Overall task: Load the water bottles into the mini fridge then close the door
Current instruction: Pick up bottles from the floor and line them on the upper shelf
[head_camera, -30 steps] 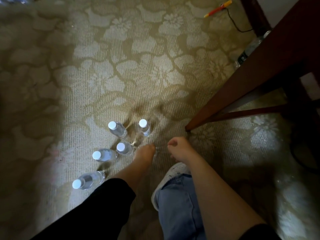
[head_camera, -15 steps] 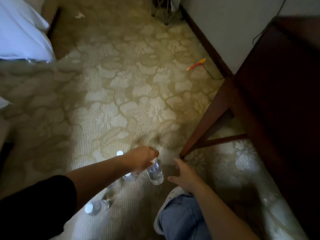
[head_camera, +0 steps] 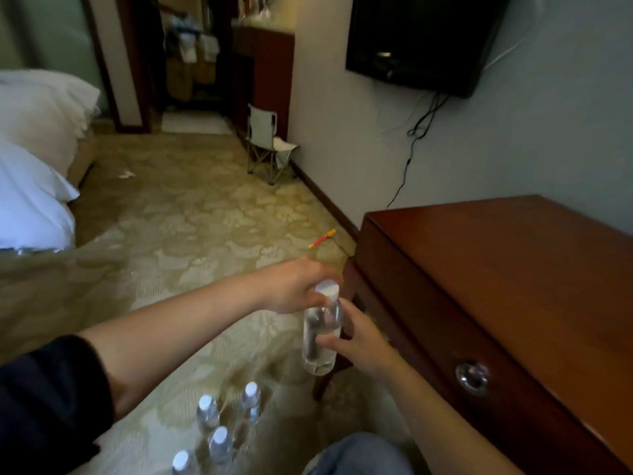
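Between two bare hands, a clear plastic water bottle with a white cap [head_camera: 321, 334] hangs upright above the floral beige carpet [head_camera: 205, 217]. The left hand [head_camera: 291, 286] grips its top beside the cap, while the right hand [head_camera: 363, 341] curls its fingers round the body. Below the grip, four more capped bottles [head_camera: 219, 440] stand on the carpet. To the right of it is a reddish wooden cabinet [head_camera: 496, 269].

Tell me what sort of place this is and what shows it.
Most likely a hotel bedroom: a bed with white pillows on the left, a flat television mounted on the wall, and a dark wooden drawer unit on flower-patterned carpet.
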